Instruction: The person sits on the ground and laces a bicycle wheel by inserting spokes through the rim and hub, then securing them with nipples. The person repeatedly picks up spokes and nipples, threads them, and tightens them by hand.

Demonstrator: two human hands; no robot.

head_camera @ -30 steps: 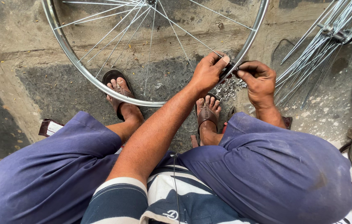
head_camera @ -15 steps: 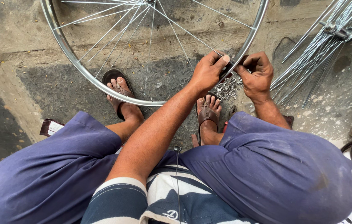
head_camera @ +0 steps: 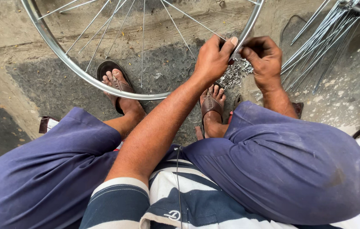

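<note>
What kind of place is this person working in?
Probably a bicycle repair or wheel-building spot on bare ground: a shiny metal spoked wheel rim held by both hands, a pile of small silvery metal fittings on the concrete, and a bundle of loose steel spokes nearby.

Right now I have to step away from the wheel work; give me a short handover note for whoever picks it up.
Left hand: closed on the wheel rim at its lower right edge, thumb on top.
Right hand: pinched against the same stretch of rim from the outside; what the fingertips hold is too small to tell.
Things: the rim stands on the concrete between the sandalled feet, with spokes already running into it. A pile of small metal parts lies on the ground just under the hands. A second bundle of spokes on a hub lies to the right.
Done: many spokes sit in the rim.
Left: cannot tell how many remain.
</note>
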